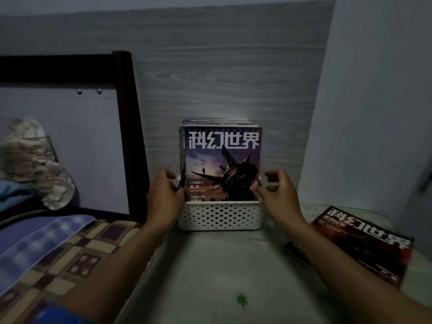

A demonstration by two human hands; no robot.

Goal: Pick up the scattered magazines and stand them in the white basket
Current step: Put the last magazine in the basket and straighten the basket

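i am looking down at a pale table top (210, 265) set against a grey wood-grain wall, with a bed and its patterned cover along my left.

the white basket (221, 216) sits at the far edge of the table, against the wall, dead ahead between my two forearms. several magazines stand upright in it; the front magazine (223, 163) faces me with its cover square on and its long axis vertical, its lower edge hidden behind the perforated front wall of the basket.

one red magazine (364, 242) is not yet in the basket. it lies flat on the table at my right, well apart from the basket, its long axis running diagonally from far-left to near-right, title away from me. a darker edge shows under its near-left side; i cannot tell whether that is a second magazine.

my left hand (164, 195) is at the left edge of the standing stack, fingers curled against the spines and touching them. my right hand (278, 194) is at the right edge of the front magazine, thumb touching the cover edge, the other fingers loosely curled above; whether it pinches or only steadies the cover is unclear.

judgement: the stack is being squared up. the coming move turns on the red magazine lying right of and nearer than the basket, so the right hand is plainly nearer to it. it would have to be turned upright before going in.
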